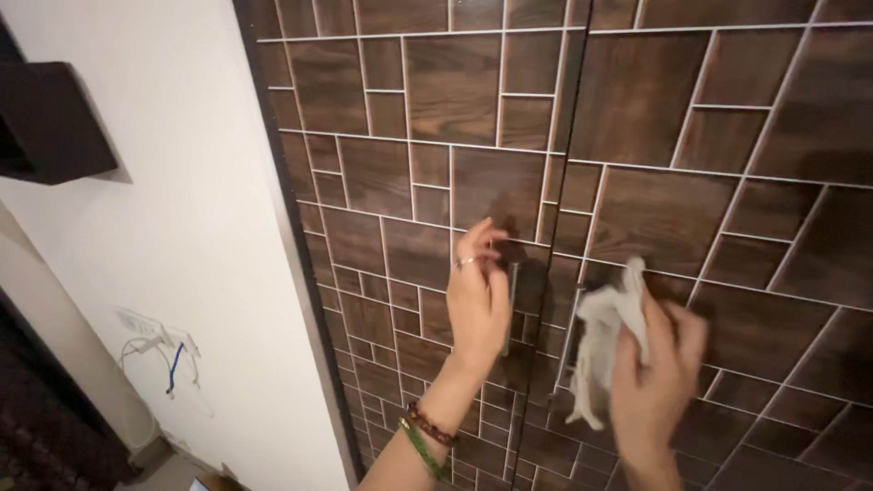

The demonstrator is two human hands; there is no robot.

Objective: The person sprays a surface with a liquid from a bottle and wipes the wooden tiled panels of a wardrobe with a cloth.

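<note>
At lower centre of the frame, the left hand (477,295) is resting loosely curled fingers on the dark wardrobe door (400,182), hiding its handle; the blurred right hand (650,373) is gripping a white cloth (605,332) against the neighbouring door (727,164).

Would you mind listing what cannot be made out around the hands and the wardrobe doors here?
Head view only:
- Left door handle: mostly hidden behind the left hand.
- Right hand: motion-blurred; its grip on the white cloth is unclear.
- Right door: cut off by the frame's right and bottom edges.
- Wall socket and cables: too small for detail.
</note>
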